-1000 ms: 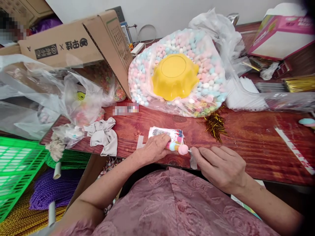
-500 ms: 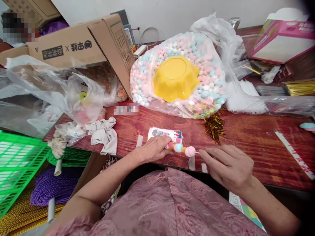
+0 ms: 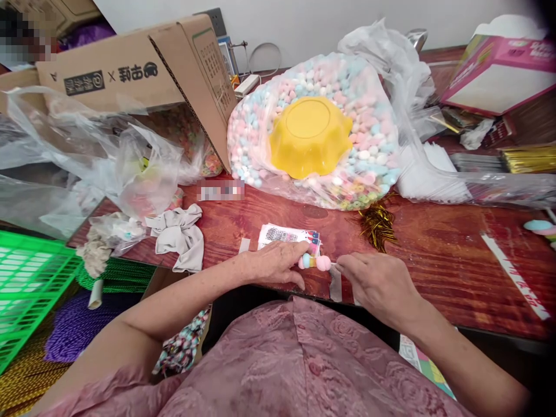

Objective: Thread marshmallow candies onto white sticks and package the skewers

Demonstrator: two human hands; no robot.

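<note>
Moved skewer: since half a second ago the candy skewer (image 3: 322, 263) has shifted left, and the right hand (image 3: 384, 289) has come left with it; the thumb of the left hand (image 3: 275, 263) now stands farther from its index finger.
Worktop: the red-brown worktop (image 3: 438, 249) runs from left to right beneath everything named below except the green basket.
Cardboard box: the large cardboard box (image 3: 108, 75) stands at the far left, dark lettering on its side.
Sweet bag: the clear bag of pastel sweets (image 3: 247, 133) fills the far middle, just right of the box.
Green basket: the green basket (image 3: 43, 246) is at the left, beyond the worktop's edge.
Yellow bowl: the yellow bowl (image 3: 308, 136) lies upside down on the bag.
Right hand: its fingers are pinched together on the skewer's thin stick.
Left hand: its thumb and index finger are parted widely around the candy's left end; whether they touch it, one cannot tell.
Grey cloth: the crumpled grey cloth (image 3: 180, 237) lies left of the hands.
Cards: the printed cards (image 3: 284, 236) are partly covered by the left hand.
Skewer: pink, blue and yellow pieces sit between the two hands, near the worktop's near edge.
</note>
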